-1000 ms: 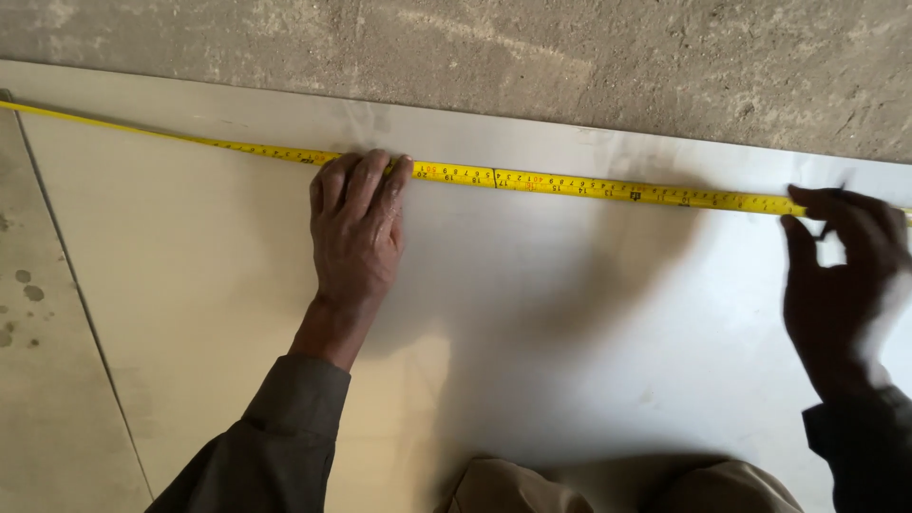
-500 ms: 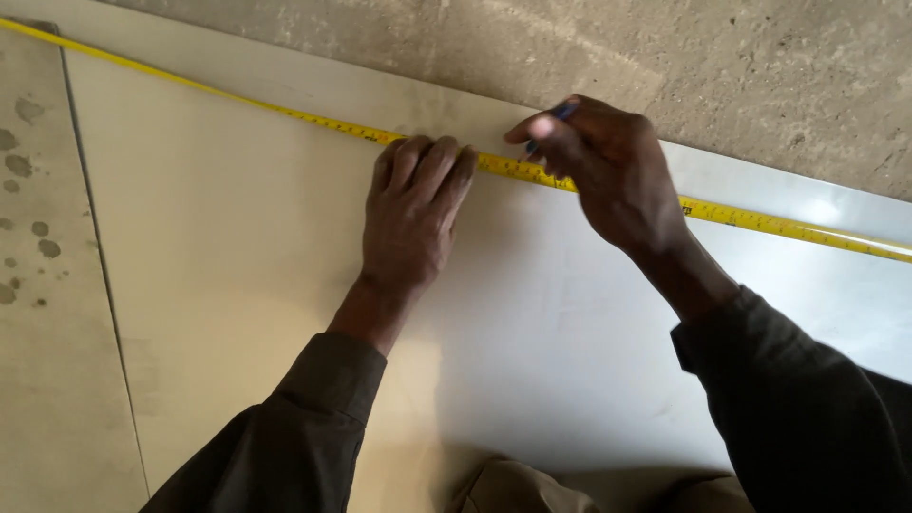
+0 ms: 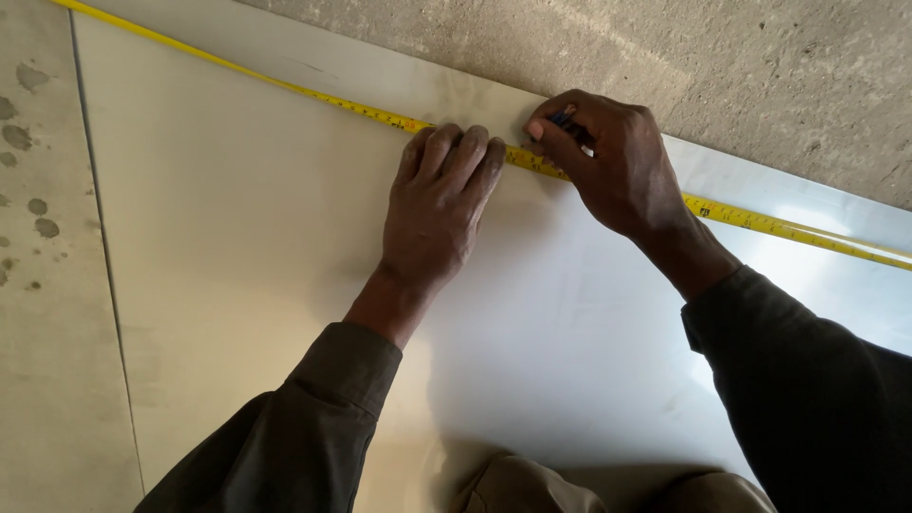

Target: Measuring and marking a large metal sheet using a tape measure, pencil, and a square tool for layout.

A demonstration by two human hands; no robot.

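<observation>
A yellow tape measure (image 3: 285, 84) stretches diagonally across a large pale sheet (image 3: 237, 247) lying on the floor. My left hand (image 3: 439, 204) lies flat on the sheet, its fingertips pressing the tape down. Right beside it, my right hand (image 3: 608, 161) pinches a small blue marker (image 3: 562, 119), whose tip is hidden by the fingers at the tape's edge. Both arms wear dark sleeves.
Rough concrete floor (image 3: 722, 66) runs beyond the sheet's far edge. A second pale panel with dark stains (image 3: 38, 285) lies to the left, separated by a thin seam. My knees (image 3: 532, 484) show at the bottom of the frame.
My right hand has come from the far right end of the tape to beside my left hand, now holding the blue marker at the tape. The view has shifted closer.
</observation>
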